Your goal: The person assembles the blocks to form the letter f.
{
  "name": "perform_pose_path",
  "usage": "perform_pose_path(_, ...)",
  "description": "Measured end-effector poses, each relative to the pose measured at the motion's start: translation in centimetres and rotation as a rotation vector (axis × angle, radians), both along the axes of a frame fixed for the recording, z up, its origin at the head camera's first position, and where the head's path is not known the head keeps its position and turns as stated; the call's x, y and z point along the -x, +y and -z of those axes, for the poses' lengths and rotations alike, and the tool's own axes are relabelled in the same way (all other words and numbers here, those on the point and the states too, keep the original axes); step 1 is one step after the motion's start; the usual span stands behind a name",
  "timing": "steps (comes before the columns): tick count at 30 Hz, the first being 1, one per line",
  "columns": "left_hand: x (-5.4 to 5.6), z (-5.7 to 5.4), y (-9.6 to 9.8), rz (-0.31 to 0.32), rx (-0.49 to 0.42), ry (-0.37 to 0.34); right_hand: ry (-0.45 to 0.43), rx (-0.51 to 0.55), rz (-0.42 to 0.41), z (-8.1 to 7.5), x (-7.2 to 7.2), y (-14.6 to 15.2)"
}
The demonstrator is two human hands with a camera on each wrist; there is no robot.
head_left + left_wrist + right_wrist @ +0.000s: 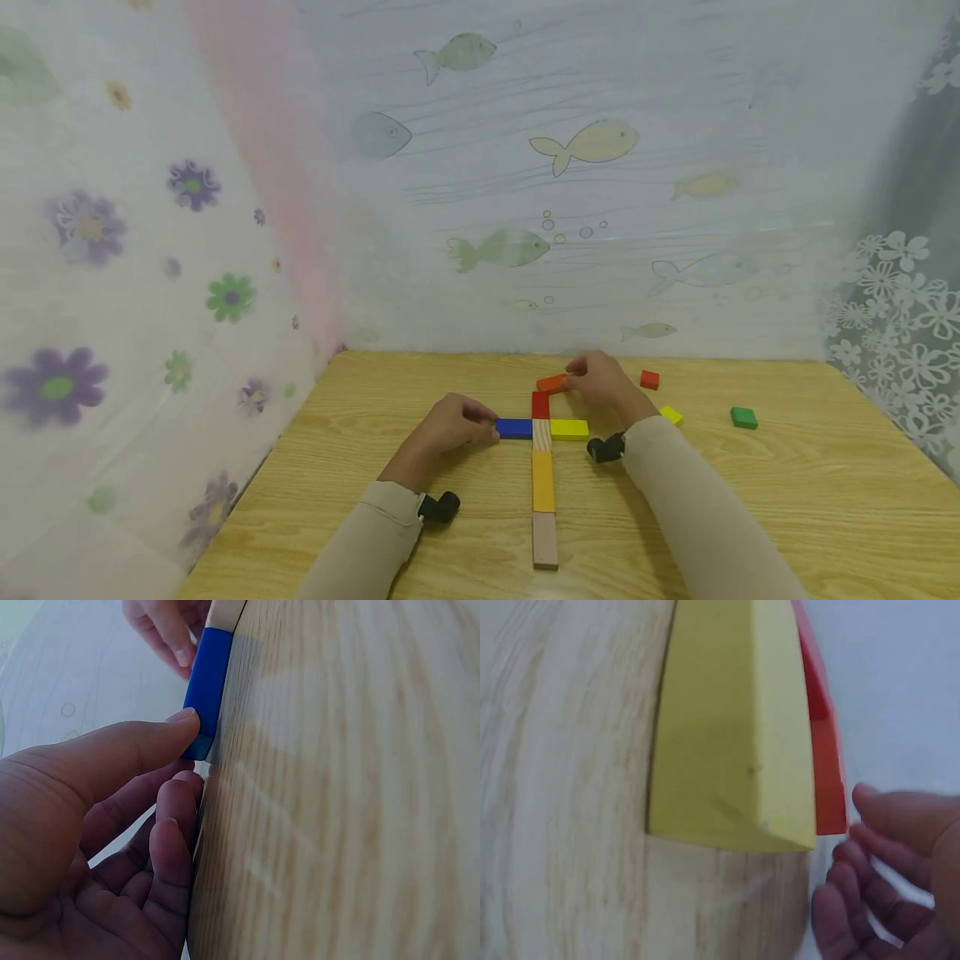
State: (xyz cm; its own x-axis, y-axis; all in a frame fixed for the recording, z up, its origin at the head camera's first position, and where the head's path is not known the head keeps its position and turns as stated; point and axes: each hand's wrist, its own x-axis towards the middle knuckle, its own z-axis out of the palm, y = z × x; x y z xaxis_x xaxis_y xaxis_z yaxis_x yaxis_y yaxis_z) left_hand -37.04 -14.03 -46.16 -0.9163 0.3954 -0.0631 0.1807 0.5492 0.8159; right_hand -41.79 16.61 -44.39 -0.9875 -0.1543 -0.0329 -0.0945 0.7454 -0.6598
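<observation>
Wooden blocks form a cross on the table. My left hand [454, 427] pinches the outer end of the blue block [514, 429], with the thumb on its near side in the left wrist view. At the top, my right hand [600, 382] has thumb and fingertips at the right end of an orange block [552, 383], which lies slanted by the red block [541, 405]. A yellow block [570, 430] is the cross's right arm, partly hiding the orange one in the right wrist view. A pale block [542, 435] sits at the crossing, above an amber block [543, 482] and a brownish block [545, 540].
Right of my right hand lie a small red block [649, 380], a yellow block [671, 415] partly hidden by the arm, and a green block [744, 417]. Behind the wooden table [840, 500] hangs a fish-patterned curtain [480, 183]; a flowered one [135, 317] is at left.
</observation>
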Motion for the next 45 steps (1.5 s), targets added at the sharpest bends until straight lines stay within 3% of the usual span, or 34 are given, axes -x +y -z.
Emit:
perform_pose_path(8, -0.01, -0.11, -0.01, 0.002, 0.003, 0.002, -0.137, 0.155, 0.056, 0.2, -1.08, 0.22)
perform_pose_path(20, -0.01, -0.09, -0.05, 0.01, 0.003, -0.011, -0.035, 0.065, 0.014, 0.36, -0.18, -0.17)
perform_pose_path(32, 0.0, -0.11, -0.15, 0.011, -0.002, -0.008, -0.071, 0.115, 0.032, 0.37, -0.32, -0.32)
perform_pose_path(39, 0.03, -0.08, -0.08, 0.008, -0.004, 0.003, -0.165, 0.212, 0.064, 0.21, -0.82, -0.54)
perform_pose_path(45, -0.04, -0.15, -0.03, 0.007, -0.012, -0.001, -0.097, 0.134, 0.031, 0.14, -0.84, -0.5)
